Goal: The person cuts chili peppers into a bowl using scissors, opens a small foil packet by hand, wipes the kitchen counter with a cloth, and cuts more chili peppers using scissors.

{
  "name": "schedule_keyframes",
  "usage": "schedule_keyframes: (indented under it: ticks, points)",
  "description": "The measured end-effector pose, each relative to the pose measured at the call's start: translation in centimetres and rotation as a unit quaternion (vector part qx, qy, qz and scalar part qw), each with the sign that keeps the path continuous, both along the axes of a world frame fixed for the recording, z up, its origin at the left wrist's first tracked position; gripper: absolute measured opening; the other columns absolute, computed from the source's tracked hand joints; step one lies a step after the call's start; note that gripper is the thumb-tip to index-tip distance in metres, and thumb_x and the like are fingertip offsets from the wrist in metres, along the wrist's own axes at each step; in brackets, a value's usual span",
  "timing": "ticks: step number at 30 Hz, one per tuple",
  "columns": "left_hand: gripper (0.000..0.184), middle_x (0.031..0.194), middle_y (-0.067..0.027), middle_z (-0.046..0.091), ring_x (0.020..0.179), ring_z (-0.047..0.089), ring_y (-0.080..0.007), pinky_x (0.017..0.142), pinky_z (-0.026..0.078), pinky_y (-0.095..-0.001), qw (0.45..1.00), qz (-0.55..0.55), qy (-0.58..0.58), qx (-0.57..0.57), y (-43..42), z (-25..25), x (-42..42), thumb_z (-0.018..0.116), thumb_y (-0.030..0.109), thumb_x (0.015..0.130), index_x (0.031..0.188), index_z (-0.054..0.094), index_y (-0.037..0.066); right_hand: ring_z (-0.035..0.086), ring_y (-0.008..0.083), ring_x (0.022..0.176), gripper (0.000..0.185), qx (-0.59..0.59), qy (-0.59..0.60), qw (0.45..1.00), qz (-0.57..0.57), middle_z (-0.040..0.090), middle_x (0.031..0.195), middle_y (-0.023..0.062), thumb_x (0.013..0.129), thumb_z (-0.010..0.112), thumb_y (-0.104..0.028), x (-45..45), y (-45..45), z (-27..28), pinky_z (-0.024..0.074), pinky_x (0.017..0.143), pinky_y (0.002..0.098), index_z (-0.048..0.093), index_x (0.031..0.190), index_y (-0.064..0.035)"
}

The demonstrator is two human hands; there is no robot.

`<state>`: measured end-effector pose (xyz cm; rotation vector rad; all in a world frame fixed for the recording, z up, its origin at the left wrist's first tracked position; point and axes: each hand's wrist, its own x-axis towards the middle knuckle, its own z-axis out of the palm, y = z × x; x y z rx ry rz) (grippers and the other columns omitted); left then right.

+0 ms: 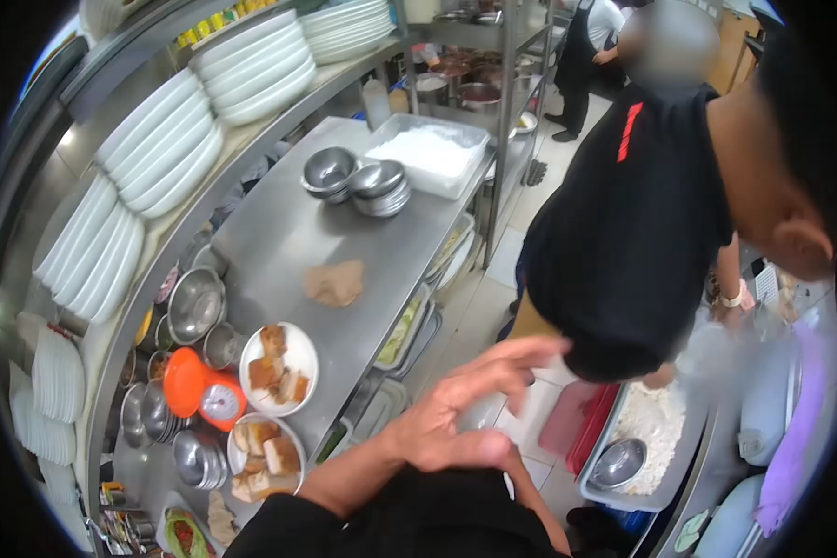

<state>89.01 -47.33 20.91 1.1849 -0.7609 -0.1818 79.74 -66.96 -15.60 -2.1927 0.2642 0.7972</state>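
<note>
The head view gives us the left hand [470, 409] in the middle of the scene, its fingers loosely bent and spread from the thumb, with nothing in its grasp. We see part of the right forearm [539, 516] just beyond it, but its hand is hidden, so we cannot tell how that one stands. To the left runs a metal counter [270, 242], and on it the things nearest the left hand are two white bowls [302, 358] of golden-brown chunks [265, 372], one nearer than the other and well apart from the fingers. Just left of them we find an orange scale [186, 381] with a round dial, with metal bowls around it. Farther along the counter lies a flat tan piece [335, 282], and beyond it stand stacked metal bowls [378, 191] beside a tub of white powder [460, 186]. White plates [251, 70] line the shelf at far left. To the right, a co-worker in a black shirt [614, 232] leans over a tray [614, 495] of white, lumpy powder [660, 428], where a metal bowl [620, 462] rests at the near end.
</note>
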Motion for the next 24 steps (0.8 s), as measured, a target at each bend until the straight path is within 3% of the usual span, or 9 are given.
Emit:
schedule_keyframes:
  ticks: [2, 3, 4, 7, 11, 13, 17, 22, 24]
  points:
    - [0.040, 0.122, -0.0205, 0.052, 0.113, 0.052, -0.0335, 0.094, 0.040, -0.0377, 0.943, 0.148, 0.026, 0.298, 1.0, -8.5, 0.3, 0.060, 0.037, 0.087, 0.099, 0.055, -0.001, 0.054, 0.0350, 0.113, 0.073, -0.067, 0.071, 0.989, 0.115, 0.060, 0.116, 0.0221, 0.079, 0.052, -0.065, -0.6, -1.5, -2.5, 0.0416, 0.096, 0.0409, 0.060, 0.117, -0.0029]
    - [0.049, 0.115, -0.0181, 0.058, 0.101, 0.058, -0.0295, 0.088, 0.045, -0.0374, 0.883, 0.149, 0.120, 0.429, 2.2, -14.4, -0.5, 0.058, 0.037, 0.089, 0.120, 0.053, 0.000, 0.052, 0.0347, 0.116, 0.081, -0.091, 0.154, 0.967, 0.184, 0.058, 0.119, 0.0212, 0.078, 0.046, -0.071, -0.4, -1.9, -2.1, 0.0401, 0.098, 0.0411, 0.059, 0.118, -0.0026]
    - [0.051, 0.106, -0.0197, 0.062, 0.096, 0.060, -0.0328, 0.082, 0.047, -0.0396, 0.831, 0.124, 0.157, 0.519, 4.1, -22.0, -2.1, 0.051, 0.046, 0.090, 0.114, 0.059, 0.002, 0.045, 0.0347, 0.124, 0.092, -0.098, 0.226, 0.943, 0.223, 0.051, 0.128, 0.0221, 0.075, 0.043, -0.078, -0.4, -2.1, -1.7, 0.0343, 0.105, 0.0394, 0.056, 0.122, 0.0002]
    - [0.074, 0.131, -0.0228, 0.049, 0.128, 0.041, -0.0322, 0.106, 0.032, -0.0359, 0.724, -0.016, 0.276, 0.633, 9.0, -32.7, -9.0, 0.039, 0.061, 0.088, 0.129, 0.049, -0.001, 0.054, 0.0381, 0.113, 0.081, -0.055, 0.253, 0.948, 0.183, 0.057, 0.122, 0.0204, 0.080, 0.042, -0.071, 0.7, -2.8, -1.5, 0.0398, 0.099, 0.0426, 0.060, 0.117, -0.0014]
    - [0.073, 0.121, -0.0258, 0.054, 0.120, 0.046, -0.0366, 0.100, 0.036, -0.0403, 0.680, -0.031, 0.328, 0.655, 11.4, -31.1, -7.5, 0.037, 0.062, 0.088, 0.119, 0.055, -0.002, 0.059, 0.0332, 0.105, 0.051, -0.050, 0.144, 0.936, 0.316, 0.063, 0.110, 0.0197, 0.080, 0.052, -0.046, 3.6, -2.7, -9.9, 0.0485, 0.086, 0.0414, 0.067, 0.100, -0.0005]
    - [0.074, 0.115, -0.0274, 0.056, 0.116, 0.049, -0.0389, 0.097, 0.038, -0.0425, 0.666, -0.008, 0.341, 0.664, 12.4, -30.8, -5.8, 0.037, 0.063, 0.088, 0.114, 0.058, -0.002, 0.061, 0.0314, 0.101, 0.037, -0.128, 0.124, 0.955, 0.236, 0.065, 0.105, 0.0163, 0.078, 0.054, -0.034, 7.2, -0.9, -2.1, 0.0499, 0.083, 0.0407, 0.069, 0.096, -0.0052]
    - [0.074, 0.110, -0.0279, 0.059, 0.110, 0.053, -0.0402, 0.093, 0.040, -0.0437, 0.653, -0.022, 0.336, 0.679, 14.2, -26.5, -2.1, 0.037, 0.064, 0.087, 0.109, 0.061, -0.003, 0.063, 0.0322, 0.096, 0.030, -0.154, 0.071, 0.957, 0.236, 0.068, 0.098, 0.0143, 0.076, 0.054, -0.027, 11.6, 2.4, -0.6, 0.0498, 0.082, 0.0409, 0.070, 0.092, -0.0064]
    - [0.073, 0.107, -0.0238, 0.062, 0.106, 0.057, -0.0366, 0.092, 0.042, -0.0394, 0.655, 0.032, 0.389, 0.647, 14.8, -19.4, 2.2, 0.040, 0.065, 0.087, 0.109, 0.062, -0.001, 0.065, 0.0168, 0.082, 0.010, 0.106, -0.092, 0.985, 0.104, 0.067, 0.082, 0.0069, 0.079, 0.063, -0.010, 24.2, 10.1, 5.2, 0.0504, 0.072, 0.0302, 0.064, 0.072, -0.0027]
    - [0.065, 0.106, -0.0186, 0.064, 0.104, 0.059, -0.0309, 0.092, 0.042, -0.0350, 0.790, 0.044, 0.407, 0.457, 15.0, -20.6, 2.7, 0.045, 0.059, 0.089, 0.113, 0.061, 0.001, 0.060, 0.0079, 0.075, 0.020, 0.241, -0.191, 0.951, 0.011, 0.061, 0.072, 0.0000, 0.083, 0.064, -0.007, 28.3, 13.8, 9.4, 0.0473, 0.067, 0.0234, 0.057, 0.064, -0.0042]
